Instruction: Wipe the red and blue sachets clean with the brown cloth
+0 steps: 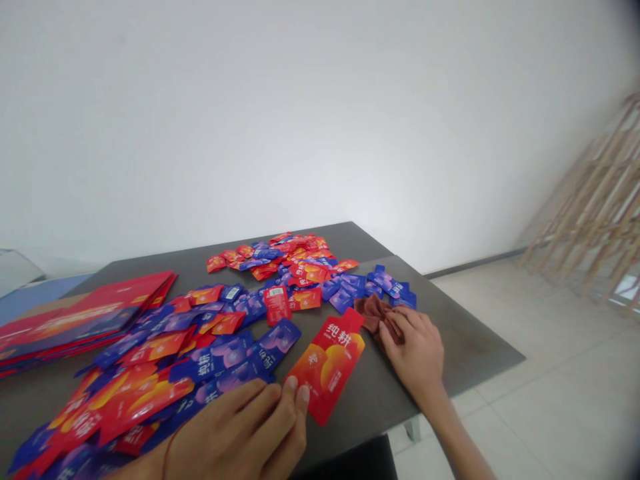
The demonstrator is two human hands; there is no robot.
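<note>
"If you look down at the dark worktop (465, 333), what is the left hand (240, 427) doing?"

"It lies almost flat, with the fingers pressed together. Its fingertips (303, 393) touch the lower edge of one red sachet (325, 367), which lies by itself on the worktop, between the two hands. I cannot tell if the hand is pinching it."

"And the right hand (413, 347)?"

"Its fingers are curled over a bunched brown cloth (377, 315) and press it against the worktop, just beside some blue sachets (385, 283)."

"What else is there around them?"

"To the left lies a big heap of red and blue sachets (200, 353), and behind it a stack of flat red packets (75, 320). On the right side, a wooden frame (590, 193) leans on the wall (320, 120)."
</note>
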